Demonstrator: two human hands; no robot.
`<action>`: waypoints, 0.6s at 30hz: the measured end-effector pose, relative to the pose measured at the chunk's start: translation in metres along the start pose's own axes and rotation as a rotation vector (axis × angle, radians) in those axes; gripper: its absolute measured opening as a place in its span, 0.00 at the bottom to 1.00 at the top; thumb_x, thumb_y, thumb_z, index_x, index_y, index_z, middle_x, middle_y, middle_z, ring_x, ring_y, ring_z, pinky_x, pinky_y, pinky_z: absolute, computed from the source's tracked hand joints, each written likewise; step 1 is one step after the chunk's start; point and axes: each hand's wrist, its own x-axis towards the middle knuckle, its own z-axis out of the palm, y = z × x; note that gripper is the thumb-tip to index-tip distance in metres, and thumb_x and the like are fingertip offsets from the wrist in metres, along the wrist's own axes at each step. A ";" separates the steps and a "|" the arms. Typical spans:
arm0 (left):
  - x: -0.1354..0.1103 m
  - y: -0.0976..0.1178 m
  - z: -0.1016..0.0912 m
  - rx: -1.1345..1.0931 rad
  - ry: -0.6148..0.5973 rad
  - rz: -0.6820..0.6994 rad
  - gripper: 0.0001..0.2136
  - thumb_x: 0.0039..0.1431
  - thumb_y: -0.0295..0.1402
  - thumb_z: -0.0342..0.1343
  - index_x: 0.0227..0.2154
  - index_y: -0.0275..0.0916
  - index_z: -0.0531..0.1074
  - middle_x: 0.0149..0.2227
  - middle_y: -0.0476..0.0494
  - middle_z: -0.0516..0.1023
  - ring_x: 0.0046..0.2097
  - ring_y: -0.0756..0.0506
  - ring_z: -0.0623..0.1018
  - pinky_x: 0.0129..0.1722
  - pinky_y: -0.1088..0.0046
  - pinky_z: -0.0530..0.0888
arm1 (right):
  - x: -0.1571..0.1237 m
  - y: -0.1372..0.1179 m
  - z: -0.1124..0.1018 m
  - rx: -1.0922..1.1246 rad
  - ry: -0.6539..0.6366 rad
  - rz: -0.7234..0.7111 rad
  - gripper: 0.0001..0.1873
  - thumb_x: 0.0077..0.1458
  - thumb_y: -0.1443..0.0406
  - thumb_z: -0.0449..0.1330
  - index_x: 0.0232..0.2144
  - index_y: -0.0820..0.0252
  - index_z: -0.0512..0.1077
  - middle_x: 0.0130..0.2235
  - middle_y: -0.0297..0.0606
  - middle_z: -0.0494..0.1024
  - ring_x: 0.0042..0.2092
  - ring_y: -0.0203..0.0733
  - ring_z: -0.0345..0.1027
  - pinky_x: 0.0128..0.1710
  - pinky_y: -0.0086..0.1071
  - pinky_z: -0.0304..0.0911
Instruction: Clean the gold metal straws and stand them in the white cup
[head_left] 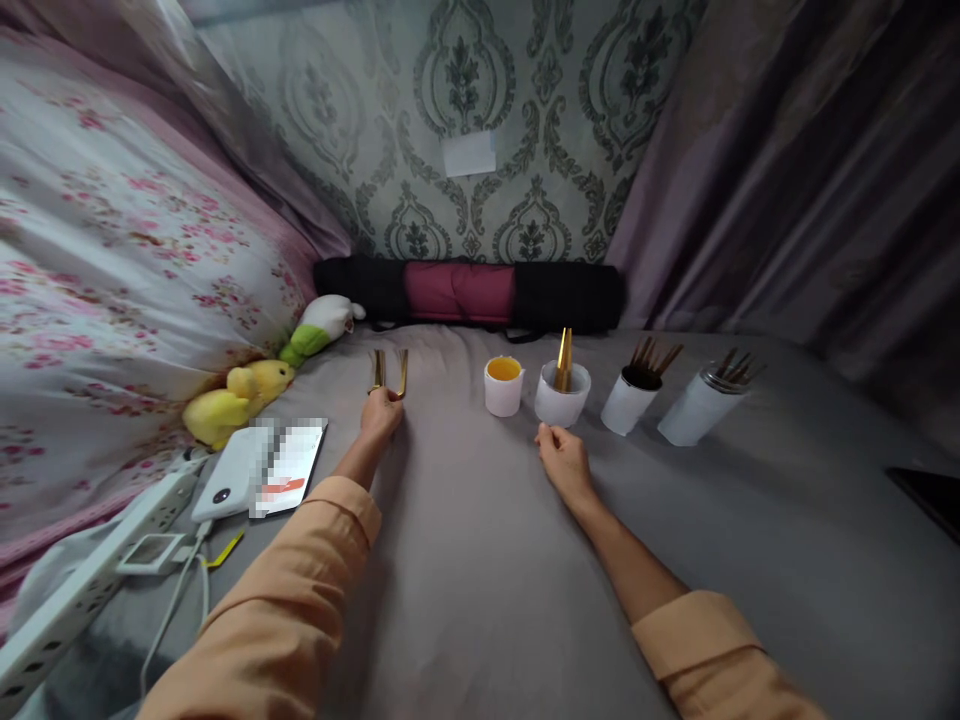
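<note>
My left hand is closed at the near end of some slim gold-coloured forks, which lie on the grey sheet; one bent gold piece rises from its right side. My right hand has its fingers curled together just in front of a wide white cup, and nothing shows in it. Whether the fingertips touch that cup I cannot tell. Gold tapered sticks that look like chopsticks stand in this cup. To its left is a smaller white cup with a yellow-gold inside.
Two white-wrapped cans with brown sticks stand at the right, the outer one tilted. A black and maroon roll lies along the wall. At left are plush toys, a white phone, a power strip and cables.
</note>
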 end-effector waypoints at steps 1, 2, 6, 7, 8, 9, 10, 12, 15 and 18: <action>0.002 0.000 0.000 0.010 0.002 0.003 0.11 0.46 0.26 0.49 0.33 0.34 0.73 0.35 0.35 0.76 0.38 0.42 0.74 0.33 0.72 0.65 | 0.000 0.000 0.000 -0.001 0.001 -0.001 0.22 0.52 0.54 0.45 0.20 0.63 0.69 0.18 0.35 0.68 0.22 0.35 0.59 0.22 0.27 0.51; 0.004 0.000 0.000 0.019 0.004 0.008 0.11 0.46 0.26 0.49 0.33 0.34 0.73 0.35 0.35 0.76 0.38 0.42 0.74 0.33 0.72 0.66 | 0.000 0.001 0.001 -0.001 0.002 0.000 0.22 0.52 0.54 0.45 0.20 0.63 0.69 0.17 0.35 0.68 0.22 0.35 0.59 0.23 0.27 0.51; 0.009 0.002 -0.001 0.049 0.016 0.040 0.11 0.47 0.27 0.48 0.33 0.34 0.73 0.38 0.34 0.75 0.41 0.42 0.73 0.35 0.72 0.65 | 0.001 0.002 0.002 -0.002 -0.004 0.007 0.22 0.52 0.54 0.45 0.19 0.63 0.68 0.18 0.36 0.68 0.22 0.35 0.60 0.23 0.27 0.51; 0.010 0.002 -0.001 0.054 0.020 0.046 0.11 0.48 0.27 0.48 0.33 0.34 0.73 0.38 0.34 0.75 0.41 0.41 0.72 0.36 0.72 0.65 | 0.001 0.002 0.002 0.000 -0.003 0.006 0.22 0.52 0.54 0.46 0.19 0.63 0.68 0.18 0.36 0.68 0.22 0.35 0.60 0.23 0.27 0.51; 0.011 0.003 -0.001 0.061 0.024 0.053 0.11 0.48 0.27 0.48 0.33 0.34 0.73 0.39 0.33 0.74 0.42 0.42 0.72 0.36 0.72 0.65 | 0.001 0.002 0.002 0.002 -0.003 0.003 0.21 0.52 0.55 0.46 0.19 0.63 0.68 0.19 0.36 0.69 0.23 0.35 0.60 0.23 0.27 0.51; 0.012 0.003 -0.001 0.070 0.027 0.062 0.11 0.48 0.27 0.49 0.34 0.34 0.73 0.40 0.33 0.74 0.42 0.42 0.72 0.37 0.72 0.65 | 0.001 0.002 0.002 0.005 -0.001 -0.001 0.21 0.52 0.55 0.46 0.19 0.63 0.68 0.19 0.36 0.69 0.23 0.35 0.60 0.23 0.27 0.51; 0.013 0.004 -0.001 0.083 0.031 0.071 0.11 0.48 0.28 0.49 0.34 0.33 0.73 0.40 0.32 0.74 0.43 0.42 0.72 0.37 0.72 0.65 | 0.001 0.002 0.002 0.008 0.000 -0.002 0.21 0.52 0.55 0.46 0.19 0.63 0.68 0.19 0.37 0.69 0.23 0.36 0.60 0.23 0.27 0.51; 0.015 0.005 0.000 0.119 0.036 0.089 0.12 0.49 0.28 0.49 0.34 0.32 0.73 0.41 0.31 0.73 0.43 0.41 0.72 0.37 0.72 0.66 | 0.001 0.001 0.002 0.007 0.002 0.005 0.21 0.52 0.55 0.46 0.19 0.63 0.68 0.19 0.37 0.69 0.23 0.36 0.60 0.23 0.27 0.51; 0.017 0.007 0.001 0.163 0.035 0.111 0.12 0.49 0.29 0.48 0.35 0.31 0.73 0.41 0.30 0.73 0.43 0.40 0.72 0.38 0.71 0.66 | 0.001 0.001 0.002 0.007 0.001 0.012 0.21 0.52 0.55 0.46 0.19 0.62 0.68 0.19 0.37 0.69 0.23 0.36 0.60 0.22 0.27 0.51; 0.018 0.009 0.003 0.192 0.025 0.124 0.13 0.49 0.29 0.48 0.35 0.32 0.73 0.41 0.31 0.72 0.44 0.38 0.71 0.39 0.70 0.66 | 0.001 0.000 0.001 0.014 -0.003 0.011 0.21 0.52 0.54 0.46 0.19 0.62 0.68 0.18 0.36 0.68 0.23 0.36 0.60 0.23 0.27 0.51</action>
